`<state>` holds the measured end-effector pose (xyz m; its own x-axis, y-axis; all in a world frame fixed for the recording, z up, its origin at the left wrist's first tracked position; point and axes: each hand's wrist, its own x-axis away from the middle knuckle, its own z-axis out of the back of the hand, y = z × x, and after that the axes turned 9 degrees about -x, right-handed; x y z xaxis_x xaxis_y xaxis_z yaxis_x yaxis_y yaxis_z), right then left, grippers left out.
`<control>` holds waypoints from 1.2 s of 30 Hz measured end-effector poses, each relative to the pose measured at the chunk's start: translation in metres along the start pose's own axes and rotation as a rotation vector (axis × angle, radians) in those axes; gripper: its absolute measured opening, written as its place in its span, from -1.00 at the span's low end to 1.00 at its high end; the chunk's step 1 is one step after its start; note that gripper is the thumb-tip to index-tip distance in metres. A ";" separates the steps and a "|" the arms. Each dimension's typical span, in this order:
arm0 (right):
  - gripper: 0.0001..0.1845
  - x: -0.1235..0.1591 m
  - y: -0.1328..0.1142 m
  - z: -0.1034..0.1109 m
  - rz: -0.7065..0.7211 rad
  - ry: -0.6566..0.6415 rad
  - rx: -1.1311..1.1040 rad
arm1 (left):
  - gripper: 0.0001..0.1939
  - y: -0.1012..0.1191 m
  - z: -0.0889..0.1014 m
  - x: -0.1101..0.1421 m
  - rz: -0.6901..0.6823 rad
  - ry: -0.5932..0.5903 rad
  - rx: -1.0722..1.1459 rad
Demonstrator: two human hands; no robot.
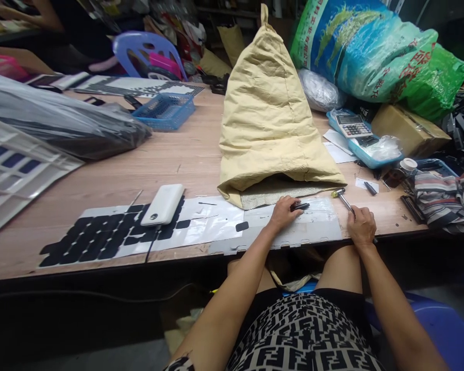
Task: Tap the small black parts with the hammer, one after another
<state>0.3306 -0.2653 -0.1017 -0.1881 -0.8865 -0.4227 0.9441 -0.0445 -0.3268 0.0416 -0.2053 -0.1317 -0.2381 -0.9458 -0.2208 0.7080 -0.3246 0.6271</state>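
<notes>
My left hand [284, 212] is closed around a small black piece [300, 206], whose exact kind I cannot make out. It rests over a clear-covered grey sheet [317, 226] at the table's front edge. In my right hand [361, 225] is a small hammer [343, 199], gripped by its handle, its yellowish head pointing away to the left. Left of my left hand, one flat black rounded piece [242, 226] lies on the sheet. Farther left, many similar black pieces [96, 234] lie in rows on a white backing, with a white power bank [164, 204] on top.
A yellow cloth bag [270, 113] stands open toward me behind my hands. At right are a blue tray [375, 152] with a calculator [349, 125], a cardboard box [409, 129] and a striped cloth [444, 196]. A blue basket [166, 112] and grey plastic-wrapped bundle [62, 113] lie left.
</notes>
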 end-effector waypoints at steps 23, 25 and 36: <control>-0.65 0.038 -0.072 0.005 0.208 -0.182 -0.538 | -0.82 -0.004 0.002 -0.005 0.029 -0.004 0.045; -0.66 0.038 -0.071 0.006 0.201 -0.175 -0.537 | -0.82 -0.005 0.001 -0.005 0.029 -0.003 0.045; -0.66 0.012 -0.017 0.007 0.110 -0.066 -0.317 | -0.82 -0.005 0.001 -0.005 0.024 -0.019 0.035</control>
<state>0.3137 -0.2789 -0.0949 -0.0618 -0.9064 -0.4178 0.8243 0.1896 -0.5334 0.0387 -0.1993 -0.1335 -0.2344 -0.9531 -0.1914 0.6903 -0.3018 0.6576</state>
